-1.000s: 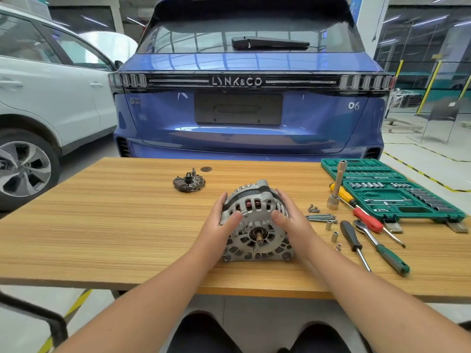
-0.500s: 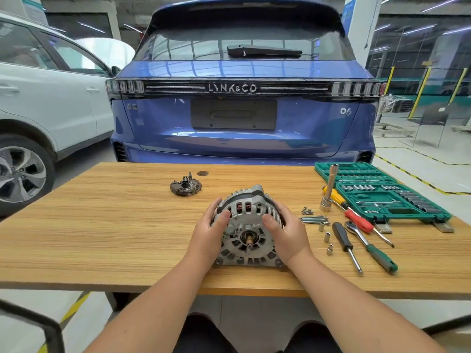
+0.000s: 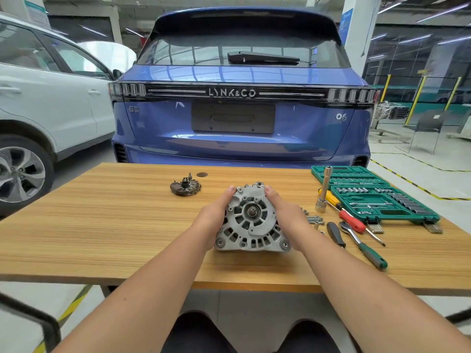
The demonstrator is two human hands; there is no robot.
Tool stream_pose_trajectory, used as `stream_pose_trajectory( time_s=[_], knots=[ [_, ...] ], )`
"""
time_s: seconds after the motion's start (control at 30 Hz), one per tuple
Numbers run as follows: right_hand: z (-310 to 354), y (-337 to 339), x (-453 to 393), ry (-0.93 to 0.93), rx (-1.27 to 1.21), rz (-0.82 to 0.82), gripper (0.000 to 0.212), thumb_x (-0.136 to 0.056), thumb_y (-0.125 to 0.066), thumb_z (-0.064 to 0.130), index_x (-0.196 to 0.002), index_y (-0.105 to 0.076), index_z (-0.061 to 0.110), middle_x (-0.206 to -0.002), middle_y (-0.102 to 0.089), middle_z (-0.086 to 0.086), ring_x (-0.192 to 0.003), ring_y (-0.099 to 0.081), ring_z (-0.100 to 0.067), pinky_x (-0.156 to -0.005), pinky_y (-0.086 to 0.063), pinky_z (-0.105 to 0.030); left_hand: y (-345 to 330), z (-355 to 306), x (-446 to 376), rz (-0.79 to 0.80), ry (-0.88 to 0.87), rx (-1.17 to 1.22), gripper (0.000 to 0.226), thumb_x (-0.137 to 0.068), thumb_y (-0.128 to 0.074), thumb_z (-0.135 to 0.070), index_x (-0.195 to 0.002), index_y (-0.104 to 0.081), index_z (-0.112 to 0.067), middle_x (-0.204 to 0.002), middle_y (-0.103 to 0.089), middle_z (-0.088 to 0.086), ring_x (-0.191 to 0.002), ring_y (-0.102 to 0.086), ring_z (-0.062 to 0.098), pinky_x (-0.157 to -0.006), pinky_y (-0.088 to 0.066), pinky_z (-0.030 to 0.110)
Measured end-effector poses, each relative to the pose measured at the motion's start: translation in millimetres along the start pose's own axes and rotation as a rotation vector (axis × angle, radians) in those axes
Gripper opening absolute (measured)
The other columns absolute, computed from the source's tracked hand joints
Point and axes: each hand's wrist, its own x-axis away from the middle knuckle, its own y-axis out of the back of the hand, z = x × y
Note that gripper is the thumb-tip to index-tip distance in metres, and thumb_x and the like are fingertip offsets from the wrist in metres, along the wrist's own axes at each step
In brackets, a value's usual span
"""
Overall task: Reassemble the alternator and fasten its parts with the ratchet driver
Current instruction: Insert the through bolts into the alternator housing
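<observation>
The grey alternator stands on edge on the wooden table, its shaft end facing me. My left hand grips its left side and my right hand grips its right side, fingers curled over the top rim. A dark rectifier plate lies apart, up and to the left. The green-handled ratchet driver lies to the right on the table. Loose bolts and small sleeves sit just right of my right hand.
An open green socket case fills the table's right back corner. A steel extension socket, a red and yellow screwdriver and a black screwdriver lie beside it. A blue car stands behind the table, a white car at left.
The alternator has been tipped up from leaning back to standing with its shaft face toward me. Both hands slid up to its top rim. The camera view also shifted.
</observation>
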Motion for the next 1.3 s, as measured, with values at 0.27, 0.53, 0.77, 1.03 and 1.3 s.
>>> stream_pose_trajectory(
  time_s=[0.27,0.53,0.77,1.03,1.3],
  knots=[
    [-0.5,-0.6,-7.4,-0.012,0.02,-0.016,0.082,-0.056,-0.046,0.1,-0.088,-0.071,0.029,-0.082,-0.076,0.009,-0.085,-0.065,-0.02,-0.068,-0.046,-0.034,-1.7,-4.1,-8.0,0.019,0.026,0.032,0.069,-0.079,-0.066,-0.078,-0.11,-0.075,-0.017,-0.094,-0.08,0.011,-0.083,-0.079,0.031,-0.085,-0.061,0.045],
    [-38.2,3.5,6.5,0.082,-0.201,0.126,0.1,-0.062,-0.056,0.087,-0.146,-0.051,0.033,-0.144,-0.056,0.009,-0.137,-0.046,-0.02,-0.111,-0.034,-0.042,13.7,30.9,-3.1,0.081,-0.036,0.18,0.056,-0.089,-0.064,-0.065,-0.127,-0.067,-0.024,-0.11,-0.079,0.008,-0.098,-0.077,0.029,-0.089,-0.057,0.043],
    [-31.9,9.5,2.1,-0.015,-0.226,0.116,0.099,-0.059,-0.061,0.086,-0.139,-0.059,0.028,-0.133,-0.067,0.002,-0.125,-0.058,-0.023,-0.105,-0.045,-0.046,11.2,21.3,-2.9,0.029,-0.021,0.062,0.058,-0.086,-0.061,-0.072,-0.117,-0.069,-0.024,-0.099,-0.08,0.004,-0.086,-0.079,0.023,-0.086,-0.057,0.041],
    [2.8,19.7,-20.5,-0.282,-0.196,0.163,0.066,-0.073,-0.062,0.083,-0.11,-0.071,0.029,-0.095,-0.079,-0.001,-0.079,-0.077,-0.027,-0.065,-0.062,-0.044,12.9,-10.1,-18.8,-0.03,0.157,-0.028,0.063,-0.077,-0.066,-0.079,-0.095,-0.073,-0.019,-0.08,-0.079,0.007,-0.083,-0.077,0.032,-0.081,-0.062,0.045],
    [10.2,17.1,-39.1,-0.364,-0.162,0.139,0.071,-0.067,-0.069,0.081,-0.109,-0.072,0.024,-0.099,-0.078,-0.005,-0.094,-0.073,-0.028,-0.08,-0.061,-0.047,15.8,-18.0,-36.8,-0.091,0.224,-0.066,0.071,-0.076,-0.064,-0.081,-0.092,-0.067,-0.011,-0.074,-0.072,0.013,-0.059,-0.07,0.029,-0.074,-0.059,0.042]
  ],
)
